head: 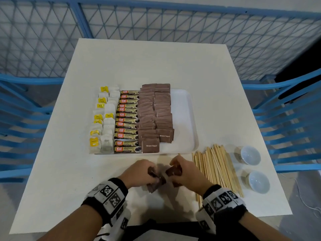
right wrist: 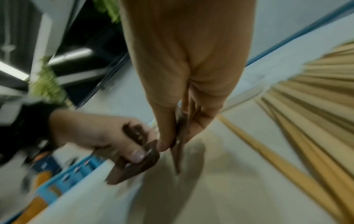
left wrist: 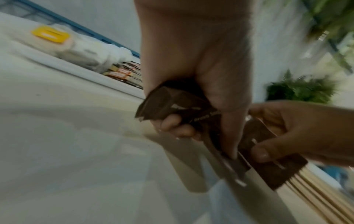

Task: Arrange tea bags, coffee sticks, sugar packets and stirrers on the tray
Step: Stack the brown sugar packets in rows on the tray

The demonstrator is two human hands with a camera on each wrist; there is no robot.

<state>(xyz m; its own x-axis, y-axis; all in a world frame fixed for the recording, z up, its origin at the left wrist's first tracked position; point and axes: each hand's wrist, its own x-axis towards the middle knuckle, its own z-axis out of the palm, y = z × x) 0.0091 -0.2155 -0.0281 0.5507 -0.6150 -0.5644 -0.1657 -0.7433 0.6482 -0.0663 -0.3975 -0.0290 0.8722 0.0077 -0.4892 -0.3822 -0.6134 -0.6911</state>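
A white tray point(head: 186, 119) holds columns of tea bags point(head: 103, 120), coffee sticks point(head: 126, 122) and brown sugar packets point(head: 155, 112). Just in front of the tray, above the table, my left hand point(head: 140, 173) grips a small bunch of brown sugar packets point(left wrist: 172, 104). My right hand point(head: 182, 171) pinches more brown sugar packets point(left wrist: 268, 159) between thumb and fingers. The two hands almost touch. Wooden stirrers point(head: 217, 167) lie in a loose pile on the table right of my right hand.
Two small white bowls point(head: 251, 154) point(head: 258, 181) stand right of the stirrers near the table's right edge. The right third of the tray is bare. A blue mesh fence point(head: 156, 23) surrounds the white table point(head: 147, 63).
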